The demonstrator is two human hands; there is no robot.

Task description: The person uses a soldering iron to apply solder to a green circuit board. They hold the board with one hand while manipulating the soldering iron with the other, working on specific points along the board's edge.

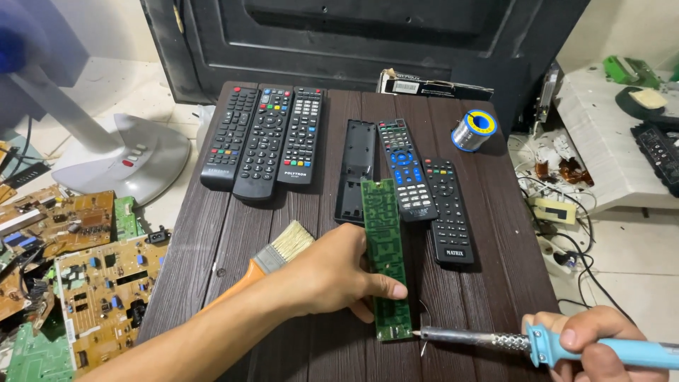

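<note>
My left hand [332,272] presses down on a long green circuit board [384,240] lying on the dark wooden table [233,233], thumb across its lower part. My right hand [590,343] grips a blue-handled soldering iron [495,342], whose tip touches the board's near end. A thin piece of solder wire [424,332] lies beside the tip. An empty black remote shell [356,170] lies just left of the board's far end.
Three black remotes [265,138] lie at the table's far left, two more [424,187] right of the board. A paintbrush [272,258] lies under my left arm, a solder spool [474,129] at the far right. Circuit boards [78,276] cover the floor on the left, a fan base [134,159] beyond.
</note>
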